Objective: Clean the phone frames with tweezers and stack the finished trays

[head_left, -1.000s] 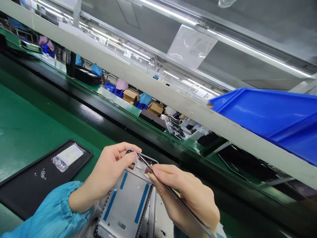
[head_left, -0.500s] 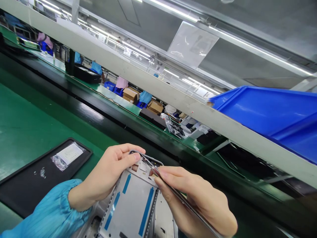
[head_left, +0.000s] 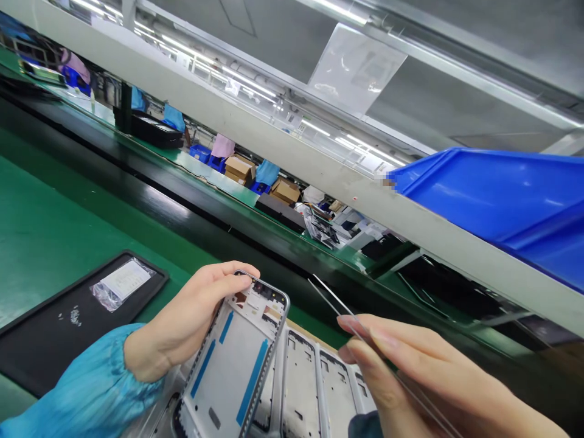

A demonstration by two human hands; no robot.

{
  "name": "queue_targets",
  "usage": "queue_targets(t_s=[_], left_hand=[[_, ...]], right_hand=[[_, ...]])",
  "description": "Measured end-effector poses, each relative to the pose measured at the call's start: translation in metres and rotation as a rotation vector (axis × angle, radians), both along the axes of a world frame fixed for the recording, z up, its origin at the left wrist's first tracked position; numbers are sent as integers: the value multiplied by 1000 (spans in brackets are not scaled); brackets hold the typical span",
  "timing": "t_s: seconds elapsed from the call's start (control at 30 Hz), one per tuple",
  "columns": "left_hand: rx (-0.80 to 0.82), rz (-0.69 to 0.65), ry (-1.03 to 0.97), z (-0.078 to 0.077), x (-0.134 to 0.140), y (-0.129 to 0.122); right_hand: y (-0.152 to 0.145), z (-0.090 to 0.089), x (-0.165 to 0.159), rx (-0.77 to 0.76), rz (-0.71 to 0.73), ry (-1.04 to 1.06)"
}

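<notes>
My left hand grips a phone frame by its upper left corner, thumb on the front. The frame is silvery, with blue strips along its sides and a dark rim, and it is tilted toward me. In my right hand is a pair of thin metal tweezers, pinched between thumb and fingers. Their tips point up and left, slightly apart, clear of the frame. Nothing shows between the tips. Below the held frame, a tray holds several similar phone frames in slots.
A black tray lies on the green table at left, bearing a clear bag with a label and tiny loose parts. A dark conveyor belt runs beyond. A blue bin sits on the pale rail at upper right.
My right hand has drawn the tweezers away from the top of the phone frame, to the right. The left hand has shifted slightly left with the frame, uncovering more frames in the tray.
</notes>
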State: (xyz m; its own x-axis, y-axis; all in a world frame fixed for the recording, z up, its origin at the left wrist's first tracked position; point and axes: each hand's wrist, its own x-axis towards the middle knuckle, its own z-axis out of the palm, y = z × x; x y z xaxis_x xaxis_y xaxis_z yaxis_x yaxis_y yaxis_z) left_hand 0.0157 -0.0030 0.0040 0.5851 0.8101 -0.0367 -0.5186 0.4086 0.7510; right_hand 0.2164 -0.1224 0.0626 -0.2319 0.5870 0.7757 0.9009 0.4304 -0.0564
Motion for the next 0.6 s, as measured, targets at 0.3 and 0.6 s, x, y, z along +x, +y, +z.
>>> queue_targets(t_s=[0.3,0.6], left_hand=[[56,194,157,-28,12,50],[95,188,342,-81,40,85]], right_hand=[[5,12,-4,48,71,109],[-4,17,-5,7,77,130]])
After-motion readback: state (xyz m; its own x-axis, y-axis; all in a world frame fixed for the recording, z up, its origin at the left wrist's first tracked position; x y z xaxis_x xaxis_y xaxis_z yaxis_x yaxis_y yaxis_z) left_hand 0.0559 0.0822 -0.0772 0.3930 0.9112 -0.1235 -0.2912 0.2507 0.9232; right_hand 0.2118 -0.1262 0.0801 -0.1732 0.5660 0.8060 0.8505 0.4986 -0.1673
